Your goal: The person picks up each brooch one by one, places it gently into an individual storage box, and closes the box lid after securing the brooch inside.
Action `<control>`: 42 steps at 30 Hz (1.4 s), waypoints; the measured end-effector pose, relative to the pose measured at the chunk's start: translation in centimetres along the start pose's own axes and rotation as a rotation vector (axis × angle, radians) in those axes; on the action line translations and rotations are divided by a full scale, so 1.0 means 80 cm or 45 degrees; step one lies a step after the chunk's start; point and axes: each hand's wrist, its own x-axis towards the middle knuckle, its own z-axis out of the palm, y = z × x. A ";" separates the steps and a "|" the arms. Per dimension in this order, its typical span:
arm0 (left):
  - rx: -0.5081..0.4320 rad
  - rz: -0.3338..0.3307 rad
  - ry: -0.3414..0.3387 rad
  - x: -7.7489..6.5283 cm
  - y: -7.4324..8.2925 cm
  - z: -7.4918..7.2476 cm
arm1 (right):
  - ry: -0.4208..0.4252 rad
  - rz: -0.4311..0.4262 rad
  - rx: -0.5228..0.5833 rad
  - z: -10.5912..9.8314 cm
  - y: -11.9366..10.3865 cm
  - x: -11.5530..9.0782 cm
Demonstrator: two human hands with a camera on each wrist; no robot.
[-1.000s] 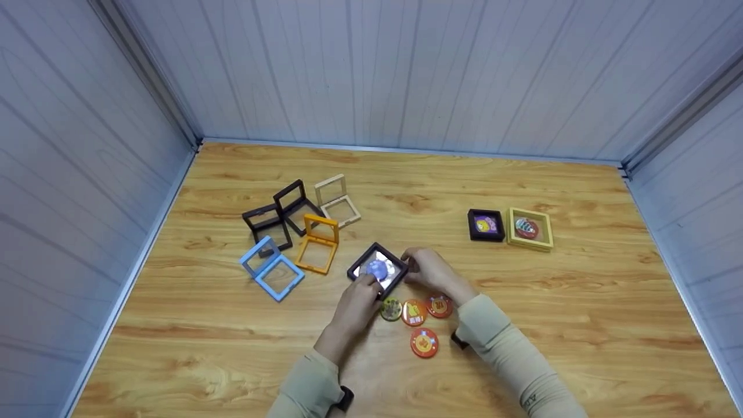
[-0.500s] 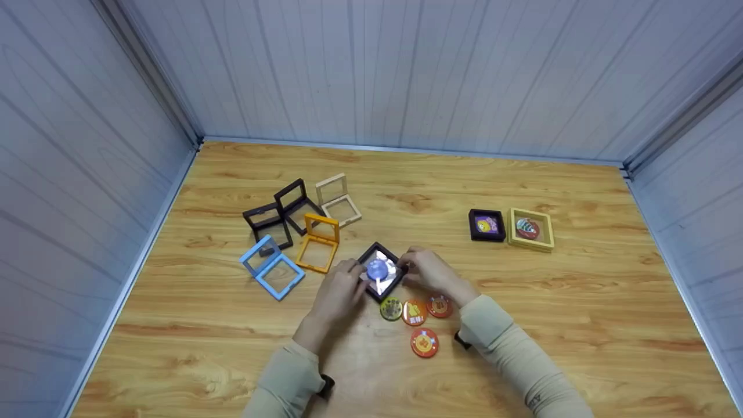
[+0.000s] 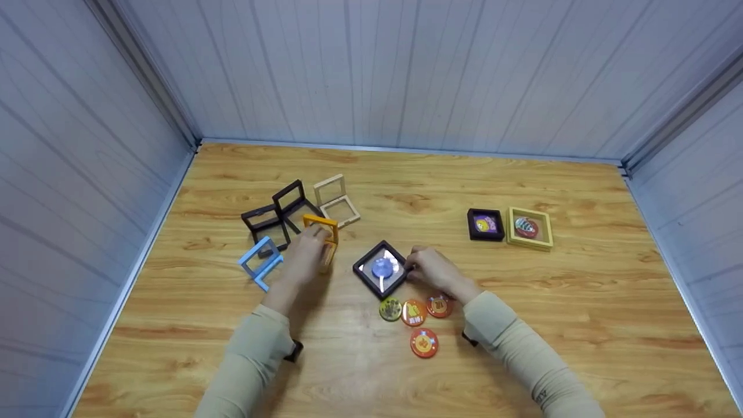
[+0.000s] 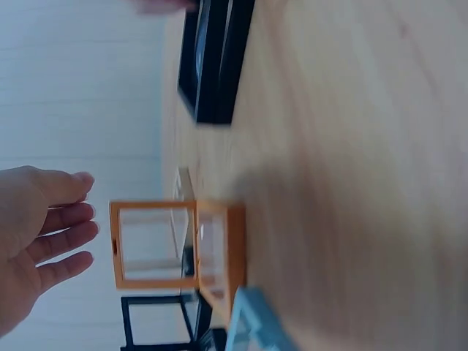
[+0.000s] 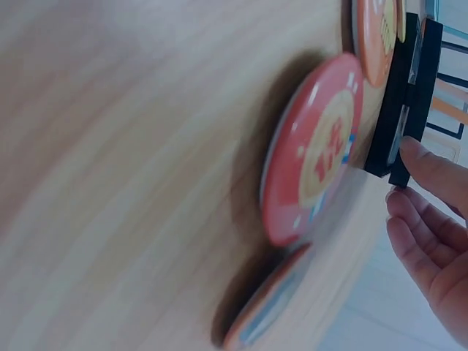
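My right hand (image 3: 434, 270) pinches the right corner of a black floating display frame (image 3: 360, 273) on the table. A round blue badge (image 3: 382, 267) shows behind its clear film. In the right wrist view, the thumb lies on the frame's upper half (image 5: 425, 80) and the fingers are at its corner. My left hand (image 3: 303, 255) hovers by a standing, unfolded orange display frame (image 3: 323, 219), partly hiding it and a light blue frame (image 3: 255, 255). In the left wrist view, the left hand's fingers (image 4: 72, 238) are loosely bent, with nothing between them, apart from the orange frame (image 4: 155, 281).
Two unfolded black frames (image 3: 261, 216) and a beige frame (image 3: 341, 210) stand behind the left hand. Several round badges (image 3: 424, 342) lie in front of the black frame. At right are a small dark frame (image 3: 486, 224) and a yellow frame (image 3: 530, 229), each with a badge inside.
My left hand has let go of the black frame and moved left and away to the orange frame. My right hand stays at the black frame's corner; the frame has shifted slightly right.
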 end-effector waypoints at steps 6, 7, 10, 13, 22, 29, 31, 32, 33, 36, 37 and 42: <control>0.101 -0.039 -0.064 0.021 -0.018 -0.007 | -0.008 0.081 0.012 -0.011 0.008 -0.006; 0.119 -0.045 -0.077 0.023 -0.020 -0.007 | -0.005 0.084 0.008 -0.012 0.010 -0.006; 0.161 -0.072 -0.119 0.028 -0.026 -0.006 | 0.006 0.074 0.004 -0.015 0.015 -0.009; 0.178 -0.112 -0.175 0.032 -0.029 -0.006 | 0.015 0.072 -0.006 -0.018 0.021 -0.012; 0.219 -0.187 -0.344 0.041 -0.041 -0.002 | 0.014 0.202 0.019 -0.027 0.037 -0.023; 0.212 -0.242 -0.409 0.045 -0.044 -0.001 | 0.038 0.244 0.063 -0.036 0.052 -0.031; 0.206 -0.249 -0.414 0.045 -0.044 -0.001 | 0.057 0.262 0.068 -0.038 0.056 -0.033; 0.204 -0.248 -0.416 0.045 -0.044 -0.001 | 0.067 0.267 0.069 -0.039 0.058 -0.033; 0.203 -0.245 -0.418 0.045 -0.044 -0.001 | 0.078 0.273 0.070 -0.039 0.060 -0.034; 0.187 -0.247 -0.425 0.044 -0.044 -0.002 | 0.114 0.280 0.061 -0.041 0.065 -0.036; 0.185 -0.246 -0.429 0.044 -0.044 -0.002 | 0.125 0.283 0.058 -0.041 0.067 -0.036; 0.188 -0.252 -0.441 0.044 -0.044 -0.003 | 0.190 0.316 0.016 -0.041 0.073 -0.038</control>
